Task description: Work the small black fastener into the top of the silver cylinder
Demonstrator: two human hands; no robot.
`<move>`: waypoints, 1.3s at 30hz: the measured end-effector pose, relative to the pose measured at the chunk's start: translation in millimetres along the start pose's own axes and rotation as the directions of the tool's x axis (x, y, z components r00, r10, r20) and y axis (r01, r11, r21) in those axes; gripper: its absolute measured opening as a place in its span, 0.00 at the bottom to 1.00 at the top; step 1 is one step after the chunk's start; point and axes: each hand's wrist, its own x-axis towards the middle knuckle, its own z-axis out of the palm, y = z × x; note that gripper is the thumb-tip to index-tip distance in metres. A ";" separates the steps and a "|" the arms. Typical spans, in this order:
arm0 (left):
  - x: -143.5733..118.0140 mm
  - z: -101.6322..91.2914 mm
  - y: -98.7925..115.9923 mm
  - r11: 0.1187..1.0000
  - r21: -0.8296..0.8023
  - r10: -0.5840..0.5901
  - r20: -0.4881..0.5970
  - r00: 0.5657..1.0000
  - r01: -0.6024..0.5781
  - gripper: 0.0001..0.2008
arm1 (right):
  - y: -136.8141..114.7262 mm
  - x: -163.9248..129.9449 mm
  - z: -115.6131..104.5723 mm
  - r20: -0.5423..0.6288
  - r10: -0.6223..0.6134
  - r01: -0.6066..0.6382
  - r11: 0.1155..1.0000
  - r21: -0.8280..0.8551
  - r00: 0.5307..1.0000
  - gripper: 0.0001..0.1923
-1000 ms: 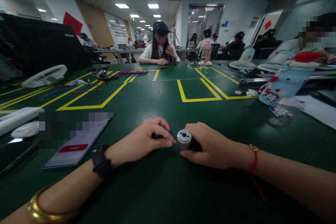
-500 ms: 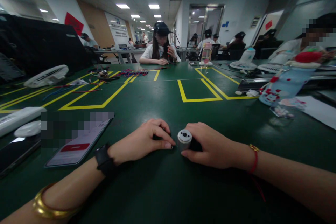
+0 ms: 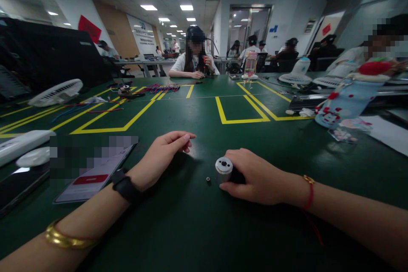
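- We see our right hand [image 3: 255, 176] wrapped around a small metal cylinder [image 3: 223, 168], which lies on its side on the green bench [image 3: 197, 229] toward the near edge.
- Our left hand [image 3: 162, 157] hovers loosely open and holds nothing, left of the cylinder.
- A tiny dark ring [image 3: 208, 179] sits on the bench just beside the cylinder's round end.
- A phone [image 3: 95, 174] lies near the left wrist.

No legible text; wall sign [image 3: 142, 34] lettering too small.
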 end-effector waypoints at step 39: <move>-2.5 -3.9 6.2 0.897 0.337 0.077 0.520 0.850 -0.287 0.09 | 0.7 0.2 2.0 0.011 0.007 -0.007 1.000 -0.017 1.000 0.12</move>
